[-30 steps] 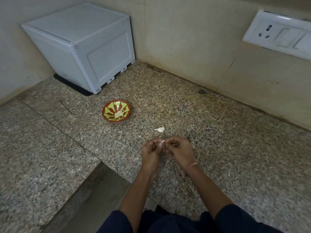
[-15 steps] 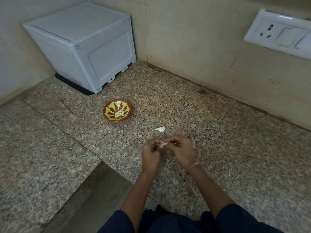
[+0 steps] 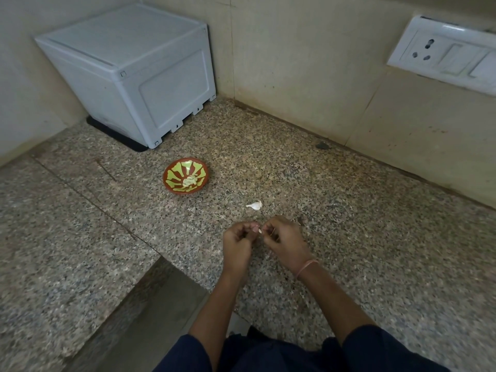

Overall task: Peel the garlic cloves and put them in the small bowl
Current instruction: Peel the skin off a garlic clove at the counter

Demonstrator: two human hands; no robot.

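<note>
Two hands meet on one small white garlic clove (image 3: 259,231): the left hand (image 3: 237,242) and the right hand (image 3: 285,241) both have their fingers curled in tight, tips pinching the clove from either side so that only a sliver of it shows between them, over the counter (image 3: 375,237), a speckled, polished granite slab. Just beyond the grip a loose clove (image 3: 254,205) lies on the stone, pale, with a pointed tail. Farther out and to the left of the grip sits the small bowl (image 3: 174,170), round and shallow, brown-rimmed with yellow-green rays painted inside; a few pale peeled cloves (image 3: 191,180) lie at its bottom. A thin pinkish band (image 3: 307,267) circles the right wrist behind the grip. Well beyond the bowl, in the corner, stands a smooth white plastic box (image 3: 134,76); far right of the grip, on the wall, is a white switch plate (image 3: 445,57).
</note>
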